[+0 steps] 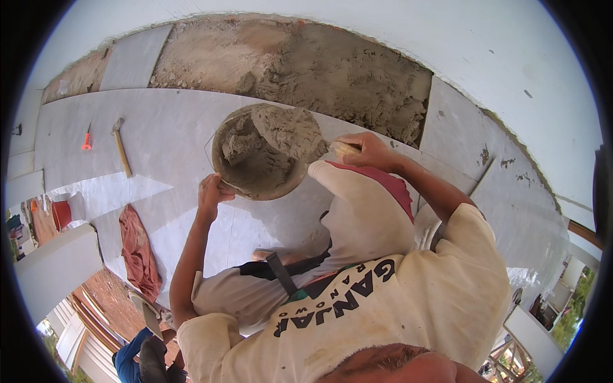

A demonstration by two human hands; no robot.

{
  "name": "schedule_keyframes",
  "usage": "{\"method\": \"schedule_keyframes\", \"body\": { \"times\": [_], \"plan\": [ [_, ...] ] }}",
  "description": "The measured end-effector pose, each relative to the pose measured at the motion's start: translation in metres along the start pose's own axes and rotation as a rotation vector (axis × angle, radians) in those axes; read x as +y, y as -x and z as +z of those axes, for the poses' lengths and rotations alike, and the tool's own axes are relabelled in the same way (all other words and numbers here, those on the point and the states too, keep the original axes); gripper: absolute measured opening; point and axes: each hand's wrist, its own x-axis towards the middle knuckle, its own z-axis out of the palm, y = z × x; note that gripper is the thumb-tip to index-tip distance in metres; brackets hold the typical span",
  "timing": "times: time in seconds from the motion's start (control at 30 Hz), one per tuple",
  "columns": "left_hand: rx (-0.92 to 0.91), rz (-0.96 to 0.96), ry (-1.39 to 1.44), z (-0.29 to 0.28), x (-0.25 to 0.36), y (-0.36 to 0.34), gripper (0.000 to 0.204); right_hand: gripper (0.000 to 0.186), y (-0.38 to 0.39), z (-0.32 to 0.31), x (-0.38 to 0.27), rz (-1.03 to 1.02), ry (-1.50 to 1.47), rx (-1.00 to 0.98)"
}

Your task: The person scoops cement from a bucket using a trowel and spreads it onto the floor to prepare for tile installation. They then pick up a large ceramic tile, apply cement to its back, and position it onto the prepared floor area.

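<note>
Head (383, 368), then bucket (295, 179) of mortar (241, 145)

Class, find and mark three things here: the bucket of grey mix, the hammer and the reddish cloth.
Bucket (293, 184): head view, on its lower-right rim.
Hammer (123, 153): head view, middle of its wooden handle.
Reddish cloth (138, 254): head view, middle of its crumpled fabric.
</note>
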Motion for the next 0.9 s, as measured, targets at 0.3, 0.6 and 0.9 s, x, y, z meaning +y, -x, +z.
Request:
{"method": "schedule_keyframes", "body": {
  "times": [0.3, 0.6, 0.9],
  "plan": [
    [0.031, -0.009, -0.018, 0.001, -0.005, -0.004, 0.043, 0.048, 0.079, -0.060, 0.093, 0.061, 0.464, 0.654],
    [0.045, 0.036, -0.067, -0.010, 0.002, -0.025, 0.050, 0.047, 0.103, -0.082, 0.187, 0.544, 0.695, 0.933],
    [0.188, 0.065, -0.114, -0.017, 0.002, -0.056, 0.054, 0.044, 0.123, -0.050, 0.193, 0.780, 0.632, 0.500]
  ]
}}
